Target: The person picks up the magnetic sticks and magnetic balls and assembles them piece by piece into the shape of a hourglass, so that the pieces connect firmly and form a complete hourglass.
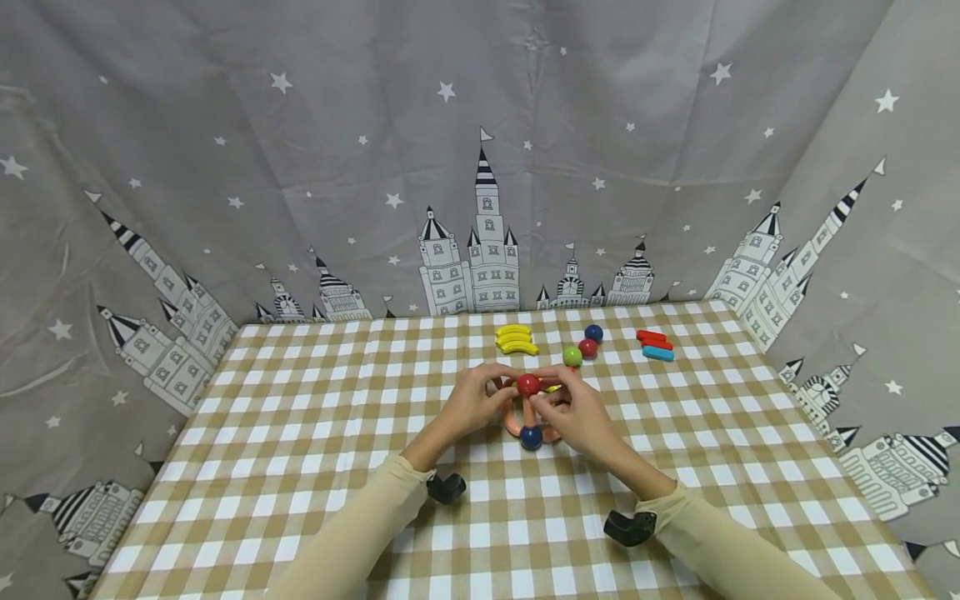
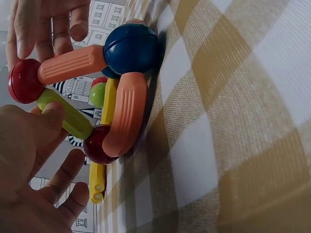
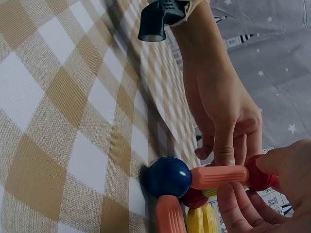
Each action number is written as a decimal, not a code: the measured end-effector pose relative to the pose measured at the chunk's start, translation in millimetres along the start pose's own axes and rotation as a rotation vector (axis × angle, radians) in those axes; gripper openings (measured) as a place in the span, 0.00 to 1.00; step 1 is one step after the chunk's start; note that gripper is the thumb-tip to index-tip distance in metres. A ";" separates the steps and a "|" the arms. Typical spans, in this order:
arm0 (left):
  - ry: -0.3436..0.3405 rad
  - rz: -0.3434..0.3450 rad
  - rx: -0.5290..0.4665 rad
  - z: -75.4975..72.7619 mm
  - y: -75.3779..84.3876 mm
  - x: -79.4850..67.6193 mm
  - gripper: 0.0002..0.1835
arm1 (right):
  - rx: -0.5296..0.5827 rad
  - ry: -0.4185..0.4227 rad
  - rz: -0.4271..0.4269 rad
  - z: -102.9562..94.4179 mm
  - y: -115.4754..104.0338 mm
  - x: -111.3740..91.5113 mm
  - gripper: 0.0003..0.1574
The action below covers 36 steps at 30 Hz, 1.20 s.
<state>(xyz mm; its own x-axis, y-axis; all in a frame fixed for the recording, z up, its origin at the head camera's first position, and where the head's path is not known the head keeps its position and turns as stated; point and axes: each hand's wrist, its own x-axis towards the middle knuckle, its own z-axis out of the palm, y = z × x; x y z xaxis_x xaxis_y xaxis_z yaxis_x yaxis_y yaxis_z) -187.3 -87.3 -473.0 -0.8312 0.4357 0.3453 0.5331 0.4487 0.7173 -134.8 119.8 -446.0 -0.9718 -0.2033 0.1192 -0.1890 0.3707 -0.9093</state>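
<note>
A small frame of toy building rods and balls stands on the tablecloth between the hands. Its red ball (image 1: 528, 384) is on top, joined by a straight orange rod (image 2: 73, 65) to a dark blue ball (image 1: 531, 437) on the cloth. A green rod (image 2: 73, 119) slopes from the top ball to a lower red ball (image 2: 99, 144), which a curved orange rod (image 2: 127, 114) links to the blue one. My left hand (image 1: 477, 398) pinches the green rod near its upper end. With thumb and fingers my right hand (image 1: 577, 410) grips the top red ball.
Behind the frame lie curved yellow rods (image 1: 516, 340). Loose green (image 1: 572, 357), red (image 1: 588, 348) and blue balls (image 1: 594, 332) sit right of these. Red rods (image 1: 654, 338) and a light blue rod (image 1: 657, 353) lie farther right. A grey curtain (image 1: 360, 183) borders the checked tablecloth (image 1: 315, 433).
</note>
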 end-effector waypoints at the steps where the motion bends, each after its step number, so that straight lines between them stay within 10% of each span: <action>1: -0.002 -0.006 -0.005 -0.2 -0.1 -0.2 0.10 | -0.003 -0.002 0.003 -0.3 0.2 -0.4 0.24; 14: -0.001 -0.008 -0.005 0.1 -0.9 0.1 0.10 | -0.066 0.107 -0.193 -32.4 14.8 -1.9 0.18; 36: -0.012 -0.038 -0.024 0.0 -2.2 -0.9 0.11 | -0.016 -0.025 -0.058 -54.3 45.5 22.9 0.19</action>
<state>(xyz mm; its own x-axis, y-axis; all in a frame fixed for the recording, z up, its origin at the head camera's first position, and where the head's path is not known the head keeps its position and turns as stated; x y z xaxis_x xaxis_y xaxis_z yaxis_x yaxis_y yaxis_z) -187.7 -88.7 -474.9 -0.8486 0.4282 0.3107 0.4975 0.4459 0.7441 -173.3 181.2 -462.9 -0.9554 -0.2471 0.1618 -0.2478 0.3723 -0.8944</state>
